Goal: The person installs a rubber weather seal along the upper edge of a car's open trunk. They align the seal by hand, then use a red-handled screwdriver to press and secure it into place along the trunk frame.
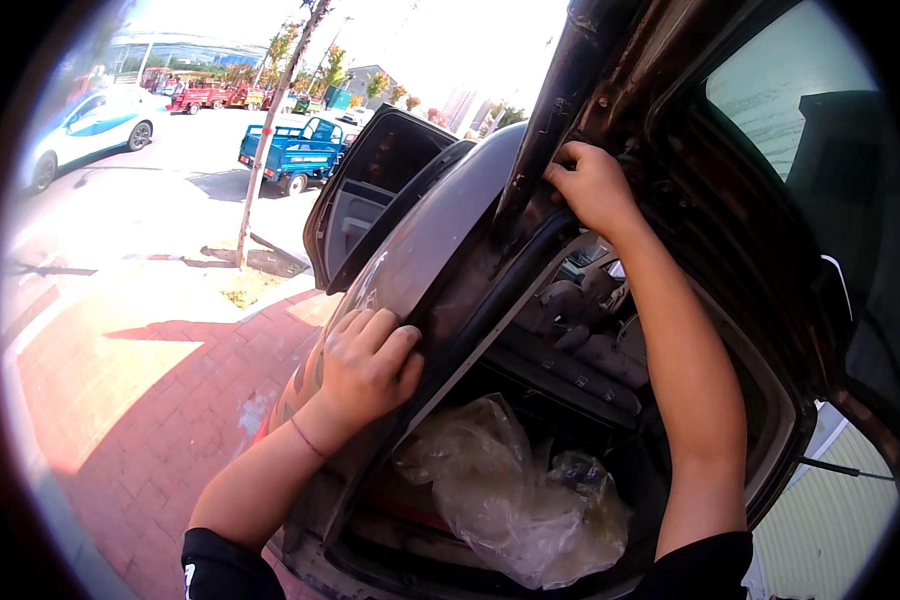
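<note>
A dark brown car stands with its tailgate raised. My left hand rests on the rear pillar beside the black rubber seal, its fingers curled; anything under them is hidden. Higher up, my right hand is closed at the upper corner of the opening, beside a long dark strip; what its fingertips grip is unclear. Inside the boot, a crumpled translucent plastic sheet or bag lies below the seat backs.
An open side door juts out ahead. To the left are red brick pavement, a thin tree, a blue three-wheeled truck and a white car. A pale corrugated surface shows at lower right.
</note>
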Available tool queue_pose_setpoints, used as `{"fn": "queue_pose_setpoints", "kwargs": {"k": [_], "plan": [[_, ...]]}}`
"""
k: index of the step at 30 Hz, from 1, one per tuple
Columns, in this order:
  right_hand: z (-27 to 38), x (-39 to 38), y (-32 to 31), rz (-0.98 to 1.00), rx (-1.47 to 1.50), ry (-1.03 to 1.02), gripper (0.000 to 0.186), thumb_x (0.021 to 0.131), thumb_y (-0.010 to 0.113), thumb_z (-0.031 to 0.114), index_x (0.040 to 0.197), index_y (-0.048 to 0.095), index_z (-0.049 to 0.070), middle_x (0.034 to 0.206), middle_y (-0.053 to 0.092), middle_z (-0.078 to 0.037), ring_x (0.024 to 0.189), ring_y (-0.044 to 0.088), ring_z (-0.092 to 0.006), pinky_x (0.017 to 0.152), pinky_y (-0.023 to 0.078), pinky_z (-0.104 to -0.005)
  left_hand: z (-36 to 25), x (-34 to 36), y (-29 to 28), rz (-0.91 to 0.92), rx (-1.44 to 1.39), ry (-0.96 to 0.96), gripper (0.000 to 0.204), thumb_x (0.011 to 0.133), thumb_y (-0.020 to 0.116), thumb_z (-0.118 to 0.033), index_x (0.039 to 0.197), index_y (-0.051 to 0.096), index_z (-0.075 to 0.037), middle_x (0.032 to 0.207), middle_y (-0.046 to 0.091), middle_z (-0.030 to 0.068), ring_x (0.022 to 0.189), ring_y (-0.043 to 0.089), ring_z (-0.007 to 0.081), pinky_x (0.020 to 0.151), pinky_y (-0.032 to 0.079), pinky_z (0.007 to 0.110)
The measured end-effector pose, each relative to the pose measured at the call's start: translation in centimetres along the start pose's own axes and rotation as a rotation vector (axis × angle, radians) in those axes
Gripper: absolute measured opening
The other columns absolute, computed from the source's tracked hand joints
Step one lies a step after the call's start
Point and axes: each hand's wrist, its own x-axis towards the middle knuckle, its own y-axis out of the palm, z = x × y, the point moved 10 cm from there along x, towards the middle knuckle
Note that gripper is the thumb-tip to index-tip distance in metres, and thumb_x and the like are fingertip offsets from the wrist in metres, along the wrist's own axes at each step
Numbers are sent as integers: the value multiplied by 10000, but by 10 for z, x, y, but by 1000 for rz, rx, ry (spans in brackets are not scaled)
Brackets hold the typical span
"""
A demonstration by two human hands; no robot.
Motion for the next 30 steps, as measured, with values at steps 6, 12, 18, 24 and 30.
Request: {"fn": "queue_pose_setpoints", "kwargs": {"k": [6, 12, 18, 24, 30], "plan": [[11, -6, -2, -38, 47, -109, 275, 919, 740, 208, 1000, 707, -52, 964, 709, -170, 733, 730, -268, 751, 552, -382, 1, 0, -2, 25, -18, 1, 205, 666, 732, -91, 850, 644, -74, 759, 515, 81, 704, 579, 276, 639, 470, 399], [11, -16, -4, -40, 137, 44, 213, 915, 701, 156, 1008, 723, -34, 1024, 706, -196, 842, 728, -349, 753, 559, -429, -1, 0, -1, 61, -49, 22, 204, 659, 732, -98, 842, 645, -76, 746, 496, 74, 680, 560, 270, 629, 455, 394], [37, 4, -2, -113, -526, -87, 197, 863, 681, 143, 968, 759, -4, 1006, 732, -232, 908, 727, -404, 819, 598, -448, -7, 5, 3, 96, -31, 48, 198, 658, 729, -99, 833, 639, -80, 742, 496, 74, 680, 557, 266, 624, 452, 392], [35, 15, 0, 72, -602, -51, 243, 824, 646, 92, 1010, 763, -11, 1030, 732, -267, 994, 723, -396, 877, 593, -454, -7, 14, -4, 68, -90, 66, 206, 691, 721, -72, 876, 631, -72, 801, 535, 96, 757, 590, 293, 671, 487, 405], [32, 24, 0, 251, -415, 206, 299, 806, 592, 76, 1033, 767, -10, 1062, 731, -275, 1012, 731, -374, 900, 581, -450, 63, 16, 3, 89, -258, -538, 580, 891, 660, -168, 1424, 482, -25, 1298, 528, 214, 1148, 587, 412, 998, 491, 447]]}}
